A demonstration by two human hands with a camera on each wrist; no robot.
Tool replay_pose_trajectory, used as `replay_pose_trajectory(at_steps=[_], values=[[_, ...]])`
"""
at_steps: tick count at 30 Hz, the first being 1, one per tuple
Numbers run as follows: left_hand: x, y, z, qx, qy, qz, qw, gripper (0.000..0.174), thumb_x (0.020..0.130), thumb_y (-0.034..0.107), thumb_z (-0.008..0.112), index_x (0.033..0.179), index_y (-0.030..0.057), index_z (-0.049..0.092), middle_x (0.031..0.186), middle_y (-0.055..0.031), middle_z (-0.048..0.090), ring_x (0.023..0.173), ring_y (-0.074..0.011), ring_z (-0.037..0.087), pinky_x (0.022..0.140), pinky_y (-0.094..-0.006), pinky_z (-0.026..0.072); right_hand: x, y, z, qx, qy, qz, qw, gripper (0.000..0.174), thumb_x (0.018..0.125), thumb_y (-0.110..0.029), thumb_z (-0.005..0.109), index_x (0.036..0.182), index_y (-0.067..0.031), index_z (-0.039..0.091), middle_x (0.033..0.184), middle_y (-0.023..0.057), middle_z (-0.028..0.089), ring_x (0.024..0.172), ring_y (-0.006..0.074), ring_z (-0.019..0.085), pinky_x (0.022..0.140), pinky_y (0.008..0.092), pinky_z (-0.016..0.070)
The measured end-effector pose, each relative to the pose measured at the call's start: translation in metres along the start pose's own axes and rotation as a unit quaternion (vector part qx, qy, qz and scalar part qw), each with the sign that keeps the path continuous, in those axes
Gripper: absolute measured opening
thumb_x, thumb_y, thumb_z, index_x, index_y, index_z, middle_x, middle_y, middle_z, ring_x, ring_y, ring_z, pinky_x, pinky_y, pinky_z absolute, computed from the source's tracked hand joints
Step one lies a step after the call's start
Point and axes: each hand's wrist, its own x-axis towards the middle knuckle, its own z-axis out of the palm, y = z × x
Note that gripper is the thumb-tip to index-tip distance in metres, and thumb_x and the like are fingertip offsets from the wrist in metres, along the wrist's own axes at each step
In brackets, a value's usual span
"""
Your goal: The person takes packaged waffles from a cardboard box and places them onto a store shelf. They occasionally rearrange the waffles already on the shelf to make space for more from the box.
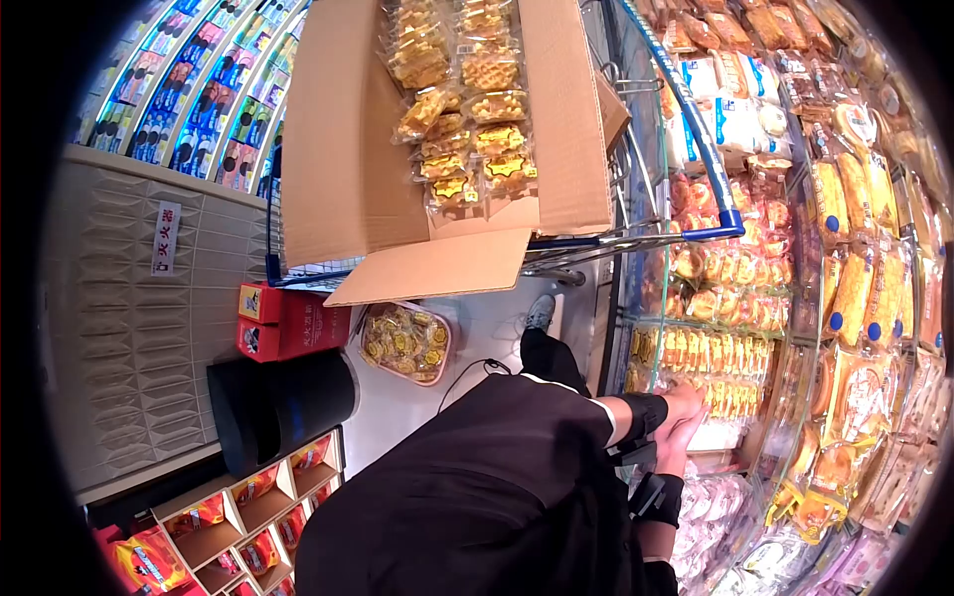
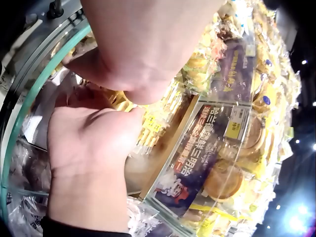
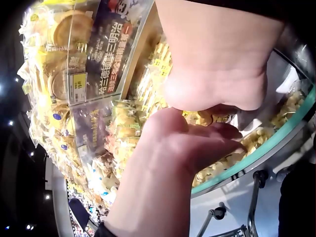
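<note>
So both hands are buried in one bay of the bakery shelf [image 1: 795,328] on the right. The left hand [image 2: 148,49] has its fingers laid out fairly straight on the yellow snack packs [image 2: 158,123], with nothing pinched that I can see. The right hand [image 3: 222,64] is touching it, fingers bent down into the same pile. Its tips are hidden, so I can't tell if it's got one.

The packs sit just behind the shelf's glass edge [image 3: 266,148], near a dark printed sign [image 2: 207,148]. My guess is they're light, with slick crinkly wrappers and soft cake inside. I'd take one by its sides or end seam and not squeeze the middle.

Further off, a cart [image 1: 696,149] carries a cardboard box [image 1: 348,149] of waffle packs [image 1: 477,109]. A tray [image 1: 405,341] sits on the floor.
</note>
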Motion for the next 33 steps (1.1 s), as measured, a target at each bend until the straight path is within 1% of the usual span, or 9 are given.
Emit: replay_pose_trajectory(at_steps=[4, 7, 9, 10, 11, 14, 15, 21, 33], values=[[-0.056, 0.025, -0.036, -0.002, -0.158, 0.054, 0.986, 0.054, 0.090, 0.045, 0.042, 0.110, -0.0031, 0.056, 0.114, -0.0238, 0.056, 0.112, -0.0313, 0.050, 0.092, -0.0388, 0.0386, 0.023, 0.005, -0.025, 0.019, -0.027, 0.074, 0.997, 0.071, 0.088, -0.063, 0.026, 0.122, -0.0023, 0.042, 0.124, 0.0122, 0.047, 0.111, 0.0251, 0.048, 0.096, 0.0392, 0.0380], [-0.191, 0.093, -0.129, 0.190, -0.248, 0.227, 0.923, 0.052, 0.093, 0.041, 0.041, 0.121, -0.0025, 0.048, 0.113, -0.0200, 0.058, 0.107, -0.0227, 0.053, 0.088, -0.0291, 0.0424, 0.015, 0.004, -0.019, 0.035, -0.061, 0.088, 0.994, 0.084, 0.084, -0.068, 0.028, 0.126, 0.0043, 0.037, 0.129, 0.0162, 0.042, 0.114, 0.0247, 0.043, 0.099, 0.0399, 0.0329], [-0.280, 0.117, -0.194, 0.108, -0.168, 0.401, 0.894, 0.043, 0.091, 0.021, 0.053, 0.127, -0.0010, 0.044, 0.109, -0.0147, 0.061, 0.099, -0.0165, 0.058, 0.085, -0.0287, 0.0456, 0.028, 0.007, -0.034, -0.044, -0.006, 0.108, 0.993, 0.100, 0.078, -0.075, 0.029, 0.132, 0.0091, 0.027, 0.137, 0.0189, 0.031, 0.119, 0.0258, 0.035, 0.100, 0.0410, 0.0280], [-0.316, 0.128, -0.225, 0.157, -0.006, 0.466, 0.871, 0.031, 0.089, 0.020, 0.055, 0.114, 0.0018, 0.055, 0.087, -0.0080, 0.065, 0.078, -0.0128, 0.060, 0.072, -0.0272, 0.0477, 0.033, 0.011, -0.042, -0.057, -0.017, 0.104, 0.993, 0.113, 0.073, -0.081, 0.028, 0.135, 0.0120, 0.017, 0.143, 0.0209, 0.019, 0.128, 0.0276, 0.022, 0.104, 0.0413, 0.0178], [-0.348, 0.140, -0.255, 0.090, 0.094, 0.388, 0.912, 0.029, 0.088, 0.017, 0.056, 0.114, 0.0044, 0.057, 0.090, -0.0077, 0.065, 0.080, -0.0114, 0.060, 0.072, -0.0267, 0.0481, 0.036, 0.012, -0.048, -0.056, -0.029, 0.107, 0.992, 0.112, 0.074, -0.080, 0.027, 0.136, 0.0115, 0.013, 0.146, 0.0232, 0.011, 0.135, 0.0279, 0.010, 0.107, 0.0401, 0.0108], [-0.345, 0.132, -0.373, 0.327, 0.451, 0.332, 0.762, 0.043, 0.080, 0.010, 0.064, 0.120, 0.0016, 0.050, 0.105, -0.0138, 0.061, 0.097, -0.0202, 0.060, 0.083, -0.0315, 0.0476, 0.033, 0.014, -0.044, -0.040, -0.020, 0.099, 0.994, 0.112, 0.074, -0.080, 0.025, 0.137, 0.0118, 0.007, 0.147, 0.0244, 0.002, 0.137, 0.0270, 0.001, 0.108, 0.0402, 0.0051], [-0.325, 0.114, -0.414, 0.388, 0.473, 0.293, 0.735, 0.051, 0.072, 0.013, 0.070, 0.118, 0.0024, 0.051, 0.104, -0.0180, 0.061, 0.096, -0.0299, 0.059, 0.080, -0.0358, 0.0476, 0.033, 0.016, -0.045, -0.047, -0.026, 0.088, 0.995, 0.112, 0.075, -0.080, 0.024, 0.136, 0.0121, 0.006, 0.147, 0.0245, 0.000, 0.138, 0.0266, -0.001, 0.108, 0.0405, 0.0046], [-0.230, 0.067, -0.493, 0.552, 0.431, 0.070, 0.711, 0.093, 0.052, 0.030, 0.082, 0.123, -0.0059, 0.033, 0.100, -0.0260, 0.054, 0.094, -0.0401, 0.055, 0.080, -0.0416, 0.0476, 0.022, 0.019, -0.037, -0.043, -0.020, 0.052, 0.998, 0.112, 0.075, -0.080, 0.023, 0.136, 0.0130, 0.005, 0.147, 0.0244, -0.002, 0.138, 0.0266, -0.003, 0.109, 0.0409, 0.0016], [-0.213, 0.074, -0.550, 0.577, 0.410, 0.173, 0.685, 0.064, 0.062, 0.026, 0.077, 0.112, 0.0007, 0.045, 0.090, -0.0202, 0.059, 0.091, -0.0364, 0.056, 0.076, -0.0421, 0.0471, 0.023, 0.024, -0.027, 0.021, 0.037, 0.034, 0.999, 0.112, 0.075, -0.079, 0.023, 0.136, 0.0122, 0.001, 0.146, 0.0247, -0.004, 0.137, 0.0281, -0.007, 0.109, 0.0426, -0.0042]])
